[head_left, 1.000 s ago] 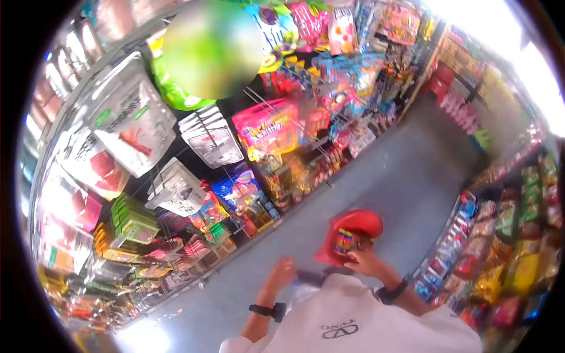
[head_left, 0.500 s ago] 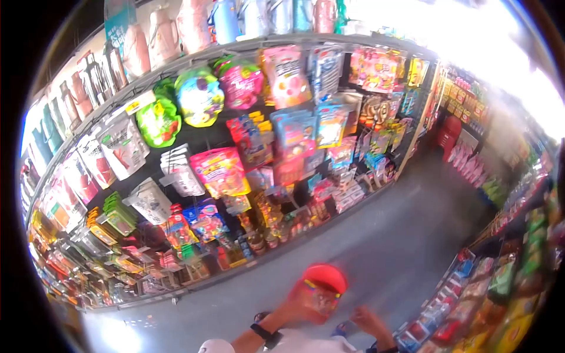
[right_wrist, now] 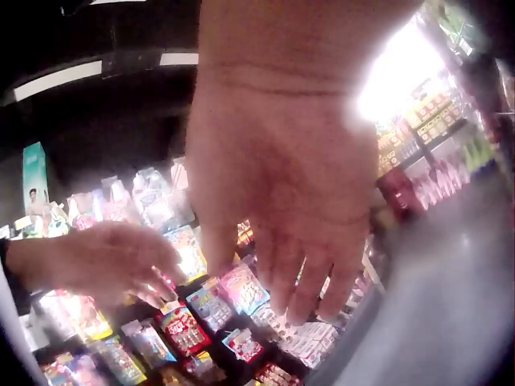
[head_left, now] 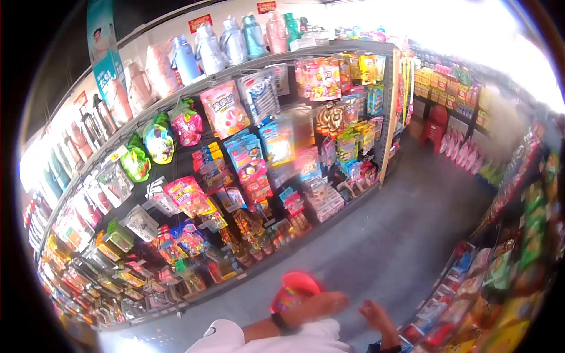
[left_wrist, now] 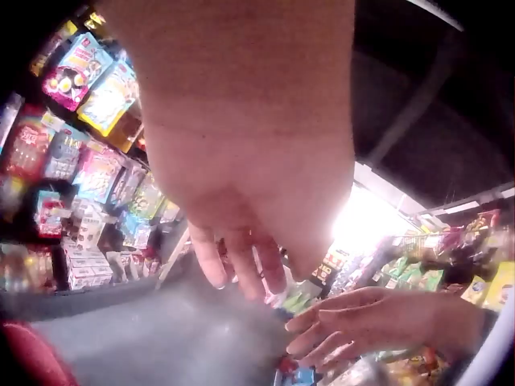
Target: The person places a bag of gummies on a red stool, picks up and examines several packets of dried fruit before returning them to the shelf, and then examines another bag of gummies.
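Observation:
My left hand (head_left: pixel 326 303) reaches across the front of a red basket (head_left: pixel 303 282), its forearm overlapping the basket in the head view. Colourful packets show inside the basket. In the left wrist view the fingers (left_wrist: pixel 241 257) of this hand hang loosely bent with nothing in them, and a red rim (left_wrist: pixel 36 358) shows at the lower left. My right hand (head_left: pixel 378 319) is a short way to the right, apart from the left. Loosely extended fingers (right_wrist: pixel 310 281) of the right hand hold nothing in the right wrist view.
A long rack (head_left: pixel 235 276) of hanging snack bags runs along the left, with flasks (head_left: pixel 209 50) on top. Low shelves of packets (head_left: pixel 471 282) line the right. Grey floor (head_left: pixel 365 235) lies between, and a red chair (head_left: pixel 434 125) stands farther back.
The right hand has left the basket and moved right. The left hand has come across in front of the basket. The view has risen and swung right along the aisle.

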`<state>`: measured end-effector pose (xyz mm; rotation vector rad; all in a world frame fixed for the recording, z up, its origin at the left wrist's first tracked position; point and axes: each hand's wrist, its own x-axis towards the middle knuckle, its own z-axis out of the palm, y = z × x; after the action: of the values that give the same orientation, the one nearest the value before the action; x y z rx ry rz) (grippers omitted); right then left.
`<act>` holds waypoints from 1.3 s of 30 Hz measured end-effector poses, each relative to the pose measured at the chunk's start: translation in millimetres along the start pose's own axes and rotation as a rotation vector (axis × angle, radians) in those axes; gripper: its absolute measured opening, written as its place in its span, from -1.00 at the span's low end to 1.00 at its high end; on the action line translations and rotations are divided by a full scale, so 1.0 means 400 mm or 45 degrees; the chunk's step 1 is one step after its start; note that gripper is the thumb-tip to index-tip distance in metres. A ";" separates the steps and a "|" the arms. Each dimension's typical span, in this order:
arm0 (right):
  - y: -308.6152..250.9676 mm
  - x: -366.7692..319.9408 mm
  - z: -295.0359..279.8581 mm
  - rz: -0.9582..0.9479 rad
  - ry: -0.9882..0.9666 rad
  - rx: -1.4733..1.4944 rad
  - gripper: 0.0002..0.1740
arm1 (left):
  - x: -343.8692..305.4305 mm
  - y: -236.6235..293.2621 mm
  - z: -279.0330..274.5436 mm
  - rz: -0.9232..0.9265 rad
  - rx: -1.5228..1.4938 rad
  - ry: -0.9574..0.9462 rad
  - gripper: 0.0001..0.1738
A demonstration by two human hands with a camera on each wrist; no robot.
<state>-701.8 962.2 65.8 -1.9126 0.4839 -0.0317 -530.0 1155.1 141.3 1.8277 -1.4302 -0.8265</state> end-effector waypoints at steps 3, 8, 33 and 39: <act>-0.035 0.017 -0.057 -0.026 -0.004 0.061 -0.56 | 0.080 -0.057 0.012 0.184 0.298 0.171 -0.69; 0.032 0.153 -0.123 -0.075 0.015 0.042 -0.56 | 0.209 -0.080 -0.026 -0.268 -0.623 0.221 -0.65; -0.515 1.376 -0.413 -0.093 -0.698 0.359 -0.61 | 0.645 -0.517 -0.603 -0.287 -0.090 0.991 -0.73; -0.874 1.694 -0.378 -0.514 -0.993 0.207 -0.56 | 0.628 -0.490 -0.756 -0.713 -0.157 1.316 -0.73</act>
<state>-7.9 701.8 300.5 -1.6701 -0.4170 0.3864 -126.8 980.9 137.6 2.0806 -0.2163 -0.1008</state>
